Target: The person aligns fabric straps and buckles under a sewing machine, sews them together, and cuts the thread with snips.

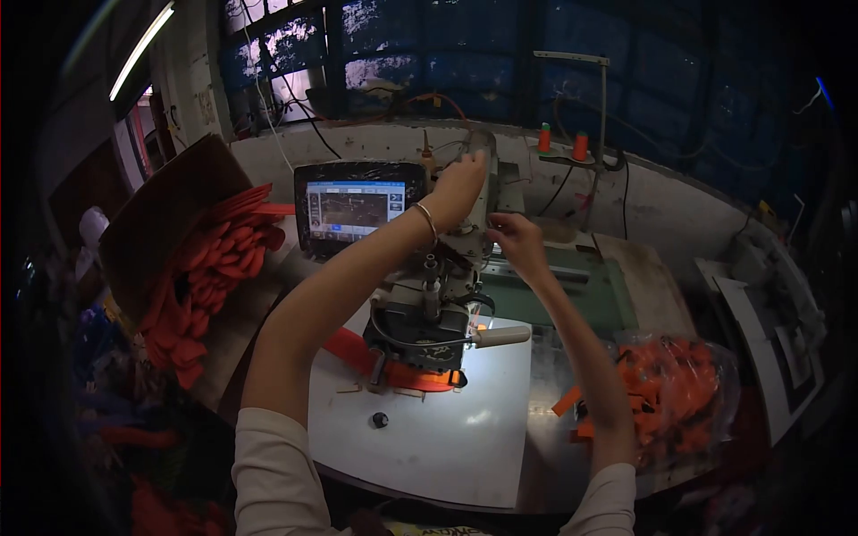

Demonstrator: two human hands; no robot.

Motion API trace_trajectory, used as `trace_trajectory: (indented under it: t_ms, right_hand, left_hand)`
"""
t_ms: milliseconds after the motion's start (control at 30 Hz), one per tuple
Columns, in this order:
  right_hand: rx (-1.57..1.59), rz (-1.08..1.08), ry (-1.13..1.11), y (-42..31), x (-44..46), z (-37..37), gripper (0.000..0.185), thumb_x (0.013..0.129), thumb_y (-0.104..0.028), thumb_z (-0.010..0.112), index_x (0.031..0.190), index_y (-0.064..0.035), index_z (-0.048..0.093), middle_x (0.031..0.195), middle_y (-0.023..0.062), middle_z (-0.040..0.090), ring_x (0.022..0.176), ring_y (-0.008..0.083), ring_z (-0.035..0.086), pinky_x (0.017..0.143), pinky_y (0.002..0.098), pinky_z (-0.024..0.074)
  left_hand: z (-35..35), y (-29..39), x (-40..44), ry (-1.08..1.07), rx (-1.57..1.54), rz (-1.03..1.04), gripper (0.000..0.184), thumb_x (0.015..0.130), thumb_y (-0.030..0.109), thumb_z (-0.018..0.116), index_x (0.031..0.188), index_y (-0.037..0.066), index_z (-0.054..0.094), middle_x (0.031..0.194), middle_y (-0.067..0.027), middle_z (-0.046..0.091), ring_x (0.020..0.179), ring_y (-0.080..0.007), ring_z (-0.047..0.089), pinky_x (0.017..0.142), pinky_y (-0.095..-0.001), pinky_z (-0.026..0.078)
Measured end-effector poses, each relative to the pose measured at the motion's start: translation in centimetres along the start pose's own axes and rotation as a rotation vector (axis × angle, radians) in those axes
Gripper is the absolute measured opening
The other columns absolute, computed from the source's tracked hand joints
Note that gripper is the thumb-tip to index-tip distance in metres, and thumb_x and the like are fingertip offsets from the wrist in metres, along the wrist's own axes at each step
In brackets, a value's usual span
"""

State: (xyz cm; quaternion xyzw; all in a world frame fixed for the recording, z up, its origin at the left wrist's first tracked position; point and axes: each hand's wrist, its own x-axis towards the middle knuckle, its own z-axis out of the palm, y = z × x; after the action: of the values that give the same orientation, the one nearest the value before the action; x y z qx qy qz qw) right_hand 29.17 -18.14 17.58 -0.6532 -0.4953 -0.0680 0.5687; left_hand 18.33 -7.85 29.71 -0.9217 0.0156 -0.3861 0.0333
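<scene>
My left hand (460,188), with a bracelet at its wrist, reaches to the top of the sewing machine (429,308). Its fingers are bent together at the housing; what they pinch, if anything, is too small to see. On the machine's right side my right hand (518,243) has thumb and fingers closed in a pinch, and any thread there cannot be made out. Below the machine head lies a red-orange strap (433,384) with a black buckle (458,378) at its end, on a white work plate (429,456).
A lit control screen (355,210) stands left of the machine. Red straps (219,259) spill from a cardboard box (165,223). Orange pieces fill a clear plastic bag (679,393) at right. Thread spools (581,147) stand behind. A small black knob (380,420) sits on the plate.
</scene>
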Motion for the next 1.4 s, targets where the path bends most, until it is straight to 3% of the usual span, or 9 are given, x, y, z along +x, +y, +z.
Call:
trace_trajectory:
  t_ms: [200,500,667,767,833,867,1000,1167,1400]
  right_hand:
    - [-0.255,-0.232,-0.135,-0.5,3.1,3.3,0.032,0.075,0.001,0.059,0.107,0.0005,0.059,0.098,0.0094,0.063,0.076,0.0229,0.060,0.068,0.0283,0.0475]
    - [-0.560,-0.341,-0.281,-1.4,2.9,2.7,0.035,0.080,-0.002,0.051,0.114,-0.0008,0.055,0.109,0.0099,0.062,0.086,0.0253,0.062,0.076,0.0308,0.0478]
    - [-0.419,-0.425,-0.282,0.2,2.2,2.4,0.039,0.082,-0.007,0.050,0.120,-0.0022,0.053,0.118,0.0096,0.059,0.089,0.0254,0.062,0.076,0.0304,0.0484]
    - [-0.372,-0.551,-0.265,1.1,3.7,2.1,0.041,0.081,-0.013,0.054,0.120,-0.0002,0.054,0.113,0.0126,0.061,0.085,0.0261,0.062,0.071,0.0308,0.0482]
    - [0.145,0.372,-0.209,-0.1,5.2,1.1,0.031,0.079,-0.016,0.058,0.102,0.0026,0.064,0.095,0.0141,0.066,0.077,0.0257,0.059,0.066,0.0311,0.0454]
    - [0.142,0.369,-0.207,-0.5,5.6,1.0,0.031,0.079,-0.016,0.058,0.102,0.0026,0.064,0.095,0.0141,0.066,0.077,0.0257,0.059,0.066,0.0311,0.0454]
    - [-0.388,0.087,-0.072,-1.8,6.7,1.0,0.020,0.076,-0.015,0.060,0.087,0.0010,0.063,0.082,0.0118,0.063,0.074,0.0246,0.055,0.064,0.0318,0.0436]
    - [-1.046,-0.274,0.102,-2.4,7.1,1.3,0.012,0.072,-0.013,0.062,0.068,-0.0010,0.061,0.066,0.0089,0.059,0.069,0.0233,0.051,0.061,0.0327,0.0413]
    - [-0.545,-0.284,-0.172,-2.0,4.8,1.7,0.006,0.069,-0.008,0.060,0.067,-0.0019,0.059,0.065,0.0080,0.058,0.071,0.0239,0.052,0.060,0.0324,0.0405]
  left_hand:
    - [0.7,-1.7,1.0,0.003,0.115,0.020,0.020,0.069,-0.003,0.062,0.084,0.000,0.050,0.079,-0.0122,0.061,0.058,-0.0271,0.060,0.054,-0.0346,0.047]
    - [-0.5,-2.9,1.0,-0.008,-0.222,0.078,0.010,0.064,0.000,0.068,0.071,0.002,0.061,0.075,-0.0072,0.061,0.059,-0.0214,0.058,0.055,-0.0328,0.046]
    - [-1.4,-2.7,0.8,0.099,-0.044,0.209,0.012,0.062,0.001,0.069,0.070,0.001,0.061,0.070,-0.0079,0.062,0.058,-0.0217,0.058,0.056,-0.0313,0.046]
    - [-1.3,-2.4,0.2,0.006,-0.193,0.143,0.012,0.062,0.002,0.070,0.069,0.001,0.061,0.069,-0.0083,0.063,0.058,-0.0219,0.057,0.056,-0.0314,0.046]
    - [-1.4,-2.3,0.1,-0.083,-0.328,0.091,0.012,0.061,0.002,0.070,0.069,0.001,0.061,0.068,-0.0087,0.063,0.057,-0.0221,0.057,0.057,-0.0315,0.046]
    - [-1.3,-2.1,0.0,-0.079,-0.328,0.094,0.012,0.061,0.002,0.070,0.069,0.001,0.061,0.068,-0.0087,0.063,0.057,-0.0221,0.057,0.057,-0.0315,0.046]
    - [-0.7,-1.9,-0.9,-0.242,-0.453,0.074,0.013,0.060,0.003,0.071,0.070,0.001,0.062,0.068,-0.0091,0.063,0.058,-0.0226,0.057,0.057,-0.0318,0.046]
    - [-1.3,-2.8,-1.2,-0.137,-0.372,0.081,0.012,0.061,0.002,0.069,0.071,0.002,0.063,0.071,-0.0094,0.061,0.058,-0.0229,0.056,0.057,-0.0326,0.046]
    - [-0.5,-3.4,-2.3,0.039,-0.158,0.232,0.010,0.062,0.001,0.066,0.070,0.003,0.061,0.074,-0.0093,0.059,0.056,-0.0241,0.053,0.057,-0.0324,0.046]
